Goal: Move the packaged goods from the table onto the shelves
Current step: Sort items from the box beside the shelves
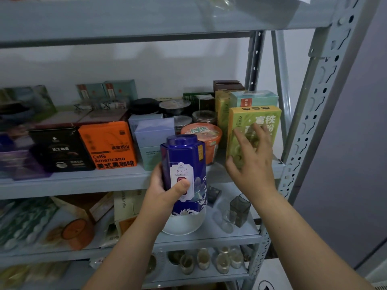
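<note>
My left hand (165, 188) grips a tall blue tea tin (184, 164) upright, just in front of the middle shelf's front edge (83, 183). My right hand (251, 158) is spread open, its fingers against the face of a yellow-green box (263, 118) standing at the right end of that shelf. An orange-lidded instant cup (206, 135) stands behind the tin, between it and the box.
The middle shelf holds an orange coffee box (109, 145), a black coffee box (60, 149), pale boxes (152, 141), jars and more boxes behind. A perforated grey upright (310, 126) bounds the right side. Lower shelves carry a white bowl (182, 225), glasses and packets.
</note>
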